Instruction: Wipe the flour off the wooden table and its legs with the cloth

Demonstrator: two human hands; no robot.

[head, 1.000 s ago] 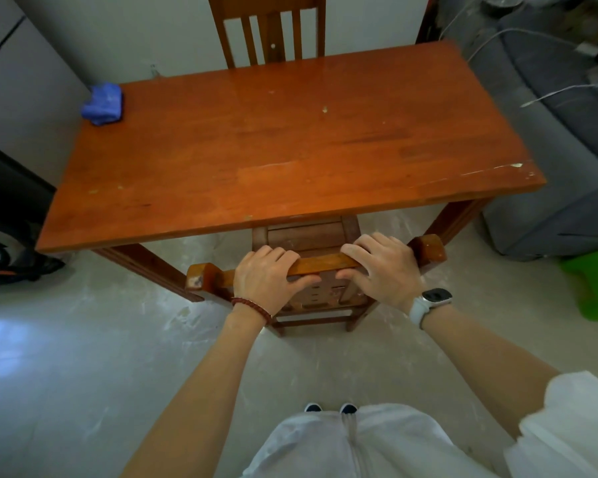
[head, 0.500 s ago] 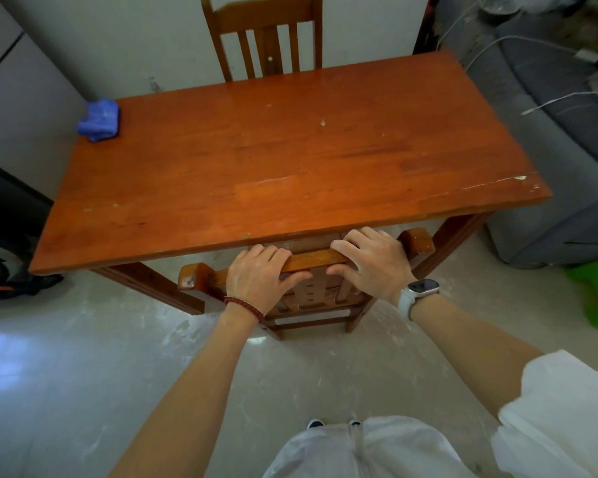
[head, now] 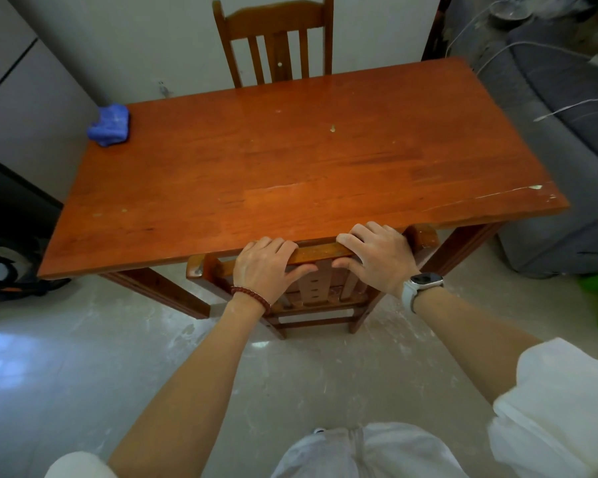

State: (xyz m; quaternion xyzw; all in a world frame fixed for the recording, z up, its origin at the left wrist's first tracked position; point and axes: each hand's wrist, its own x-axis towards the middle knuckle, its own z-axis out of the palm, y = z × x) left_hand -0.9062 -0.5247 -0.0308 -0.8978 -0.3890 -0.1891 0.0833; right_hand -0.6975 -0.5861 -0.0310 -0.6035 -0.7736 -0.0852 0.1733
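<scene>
Gripping the top rail of the near brown wooden slat-backed chair (head: 311,257), the person stands at the long side of the reddish-brown rectangular wooden table (head: 290,174). The left hand (head: 270,267) has its fingers curled over the rail and its thumb beneath; the right hand (head: 377,257) holds the same rail just beside it, fingers over the top. The chair sits tucked partly under the table's near edge. The crumpled blue cloth (head: 109,125) lies well apart from both hands, on the far left corner of the tabletop, with neither hand touching it. As I read it, the wiping looks largely done on top: only a few pale specks and a whitish streak near the right edge show. The table legs (head: 159,288) are only partly visible, so their state is unclear. White dusty smears mark the pale floor (head: 118,339) around them.
</scene>
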